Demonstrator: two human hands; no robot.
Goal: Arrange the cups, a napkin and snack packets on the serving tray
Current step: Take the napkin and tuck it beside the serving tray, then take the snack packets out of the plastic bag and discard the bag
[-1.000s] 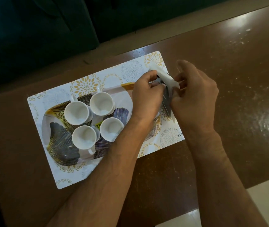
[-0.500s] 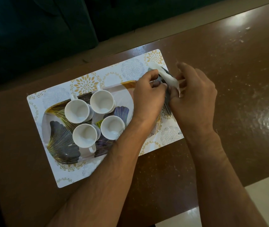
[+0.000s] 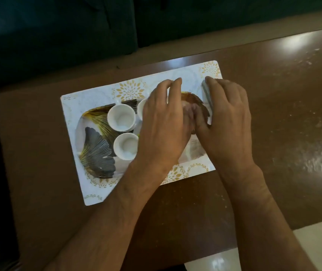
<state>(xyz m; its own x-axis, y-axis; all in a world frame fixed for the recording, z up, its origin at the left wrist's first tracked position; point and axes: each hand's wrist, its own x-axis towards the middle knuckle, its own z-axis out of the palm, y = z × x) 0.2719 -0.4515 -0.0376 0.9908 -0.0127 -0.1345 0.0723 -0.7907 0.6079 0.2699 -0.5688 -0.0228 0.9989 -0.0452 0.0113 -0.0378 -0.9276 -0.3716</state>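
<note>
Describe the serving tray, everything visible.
The serving tray is oval, glossy, printed with grey and gold fan-shaped leaves on a pale ground. It lies flat on a white placemat with gold flower prints. Two white cups stand upright on it in full view; a third shows partly behind the left hand. Both hands cover its right part.

— Across most of the frame: glossy brown table (image 3: pixel 273 118), scuffed and speckled, bright glare at upper right.
— Beyond its far edge?
— Dark teal surface (image 3: pixel 58 32) along the top, deep in shadow.
— Lower right corner?
— Pale floor (image 3: pixel 316 243), dimly lit.
</note>
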